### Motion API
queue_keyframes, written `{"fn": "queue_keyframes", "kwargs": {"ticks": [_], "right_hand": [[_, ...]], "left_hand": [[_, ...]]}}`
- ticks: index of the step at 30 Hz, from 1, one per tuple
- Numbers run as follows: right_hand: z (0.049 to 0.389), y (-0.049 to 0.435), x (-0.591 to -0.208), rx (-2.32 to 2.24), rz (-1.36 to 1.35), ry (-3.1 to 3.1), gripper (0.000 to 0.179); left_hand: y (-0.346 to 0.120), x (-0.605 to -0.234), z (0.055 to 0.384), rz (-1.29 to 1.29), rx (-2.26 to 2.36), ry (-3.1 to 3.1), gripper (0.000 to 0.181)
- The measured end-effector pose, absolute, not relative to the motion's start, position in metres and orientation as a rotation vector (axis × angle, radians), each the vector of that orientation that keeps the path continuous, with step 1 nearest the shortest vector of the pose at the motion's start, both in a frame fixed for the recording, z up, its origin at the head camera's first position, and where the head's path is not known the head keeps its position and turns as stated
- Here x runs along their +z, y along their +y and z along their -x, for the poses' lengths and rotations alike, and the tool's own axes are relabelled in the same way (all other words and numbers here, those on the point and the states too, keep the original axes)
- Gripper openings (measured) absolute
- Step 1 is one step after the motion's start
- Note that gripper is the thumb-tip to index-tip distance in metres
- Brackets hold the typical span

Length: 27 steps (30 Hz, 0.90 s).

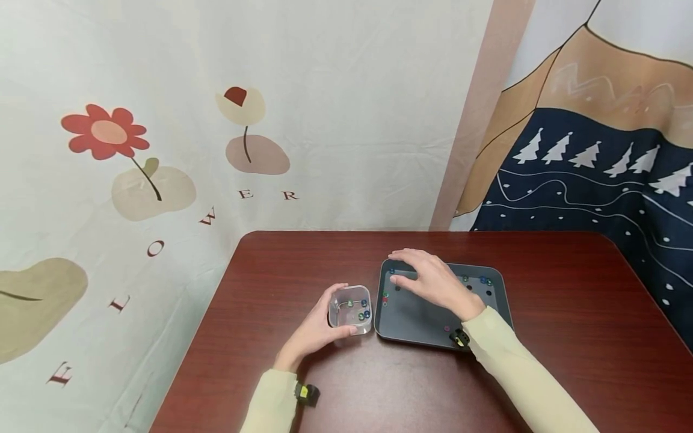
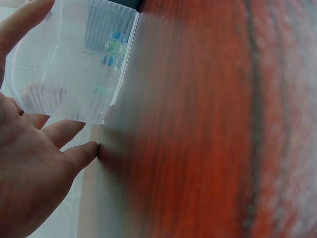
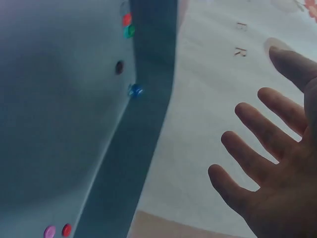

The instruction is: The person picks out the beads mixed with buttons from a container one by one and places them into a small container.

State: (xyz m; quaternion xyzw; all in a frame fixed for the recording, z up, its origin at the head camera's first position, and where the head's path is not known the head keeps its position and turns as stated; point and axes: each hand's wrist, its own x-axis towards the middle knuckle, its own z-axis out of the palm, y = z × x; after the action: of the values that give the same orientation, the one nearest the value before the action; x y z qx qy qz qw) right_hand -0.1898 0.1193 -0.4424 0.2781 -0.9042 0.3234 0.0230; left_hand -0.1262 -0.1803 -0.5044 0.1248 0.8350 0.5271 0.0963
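Note:
My left hand (image 1: 311, 331) holds a clear plastic container (image 2: 64, 64), thumb on the near side and fingers round the far side. Several blue and green glass marbles (image 2: 113, 47) lie inside it. Just to the right is a dark grey rectangular tray (image 1: 419, 325). Over the tray's far left part hovers my right hand (image 1: 433, 282), fingers spread and nothing in them. A blue marble (image 3: 136, 90) sits in a tray corner in the right wrist view, near a dark button-like piece (image 3: 119, 67). Red (image 3: 127, 19) and green (image 3: 129, 31) pieces lie along the same wall.
More marbles (image 1: 483, 280) lie at the tray's far right. Small pink (image 3: 49, 231) and red (image 3: 67, 230) discs are by another stretch of its wall. Both stand on a reddish-brown wooden table (image 1: 568, 313), with a printed curtain (image 1: 346, 120) behind its far edge.

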Motion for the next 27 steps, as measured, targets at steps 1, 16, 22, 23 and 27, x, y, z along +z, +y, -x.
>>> {"fn": "queue_keyframes", "kwargs": {"ticks": [1, 16, 22, 23, 27], "right_hand": [[0.191, 0.12, -0.444, 0.985, -0.859, -2.813, 0.053], [0.209, 0.119, -0.472, 0.821, -0.932, -2.962, 0.055], [0.212, 0.116, -0.479, 0.755, -0.962, -3.015, 0.056], [0.212, 0.115, -0.479, 0.753, -0.966, -3.014, 0.056], [0.213, 0.113, -0.483, 0.764, -0.961, -3.031, 0.057]], "left_hand": [[-0.182, -0.509, 0.128, -0.372, 1.553, 2.48, 0.098], [-0.185, -0.513, 0.128, -0.414, 1.503, 2.512, 0.096], [-0.185, -0.513, 0.128, -0.42, 1.502, 2.517, 0.095], [-0.185, -0.513, 0.128, -0.415, 1.501, 2.515, 0.095], [-0.184, -0.513, 0.128, -0.407, 1.503, 2.51, 0.095]]}}
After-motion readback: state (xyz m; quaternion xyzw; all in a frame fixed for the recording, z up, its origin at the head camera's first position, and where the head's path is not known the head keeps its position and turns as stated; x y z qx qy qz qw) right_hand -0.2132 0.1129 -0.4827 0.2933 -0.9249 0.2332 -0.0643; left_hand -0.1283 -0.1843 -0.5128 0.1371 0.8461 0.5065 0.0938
